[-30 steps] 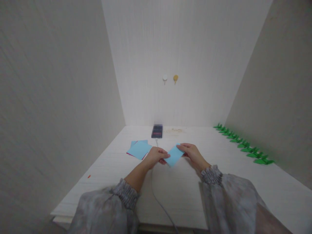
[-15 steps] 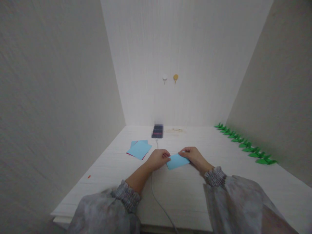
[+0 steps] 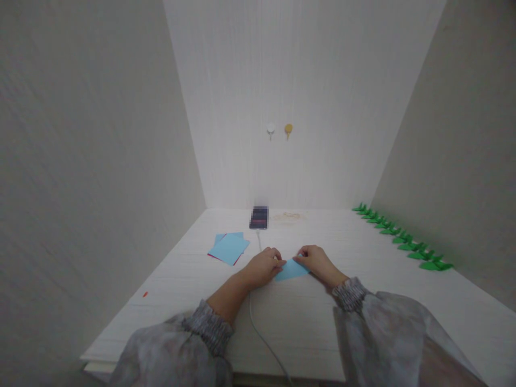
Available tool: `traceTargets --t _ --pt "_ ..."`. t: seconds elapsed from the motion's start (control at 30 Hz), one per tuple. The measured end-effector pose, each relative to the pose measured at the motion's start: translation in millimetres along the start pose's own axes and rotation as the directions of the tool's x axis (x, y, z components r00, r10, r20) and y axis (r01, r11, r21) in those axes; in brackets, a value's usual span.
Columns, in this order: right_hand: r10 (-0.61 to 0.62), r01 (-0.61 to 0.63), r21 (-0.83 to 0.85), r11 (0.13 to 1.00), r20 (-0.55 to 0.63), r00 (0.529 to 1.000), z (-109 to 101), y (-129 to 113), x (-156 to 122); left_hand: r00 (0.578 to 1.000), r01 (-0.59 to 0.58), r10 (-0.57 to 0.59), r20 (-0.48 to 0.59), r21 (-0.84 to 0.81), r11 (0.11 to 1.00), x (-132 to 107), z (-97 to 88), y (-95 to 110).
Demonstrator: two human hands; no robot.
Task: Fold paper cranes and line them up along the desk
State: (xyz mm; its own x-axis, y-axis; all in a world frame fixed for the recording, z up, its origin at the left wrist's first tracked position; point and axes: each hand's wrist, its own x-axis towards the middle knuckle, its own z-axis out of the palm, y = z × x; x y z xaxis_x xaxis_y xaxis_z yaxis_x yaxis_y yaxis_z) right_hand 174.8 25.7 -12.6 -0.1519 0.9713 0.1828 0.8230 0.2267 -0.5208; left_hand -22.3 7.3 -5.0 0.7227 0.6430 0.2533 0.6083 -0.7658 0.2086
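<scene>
Back wall (image 3: 234,75): pale and faintly streaked, a white hook (image 3: 270,128) and a yellow hook (image 3: 288,129) side by side on it.
Worktop (image 3: 181,312): white, streaked, set between two side walls.
Phone (image 3: 259,217): at the far edge, its face pixelated, so any brand or writing cannot be read; a pale cable (image 3: 264,339) runs toward the near edge.
Blue paper (image 3: 293,270): between the two hands, near the worktop's middle.
Left hand (image 3: 264,267): grip pinched on the paper's left end.
Right hand (image 3: 317,262): grip pinched on its upper right edge.
Loose sheets (image 3: 229,249): overlapping blue ones, red showing beneath, left of the left hand.
Green folded shapes (image 3: 391,231): a row along the right side.
Red scrap (image 3: 145,294): alone, far left.
Tan marks (image 3: 291,216): right of the phone.
</scene>
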Motion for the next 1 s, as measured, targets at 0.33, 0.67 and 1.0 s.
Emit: traceTargets --t 0.33,0.67,1.0 --pt "-0.471 0.466 -0.171 0.868 0.015 0.882 -16 -19 -18 1.000 -0.011 0.011 -0.004 0.039 0.999 2 -2.8 4" --pt "-0.619 0.647 -0.199 0.736 0.191 0.762 -20 -12 -22 1.000 -0.008 0.007 0.015 0.033 0.999 1 -5.6 6" --pt "-0.568 0.598 -0.339 0.726 0.192 0.800 -29 -4 -22 1.000 0.005 -0.005 0.008 0.050 0.999 1 0.8 -1"
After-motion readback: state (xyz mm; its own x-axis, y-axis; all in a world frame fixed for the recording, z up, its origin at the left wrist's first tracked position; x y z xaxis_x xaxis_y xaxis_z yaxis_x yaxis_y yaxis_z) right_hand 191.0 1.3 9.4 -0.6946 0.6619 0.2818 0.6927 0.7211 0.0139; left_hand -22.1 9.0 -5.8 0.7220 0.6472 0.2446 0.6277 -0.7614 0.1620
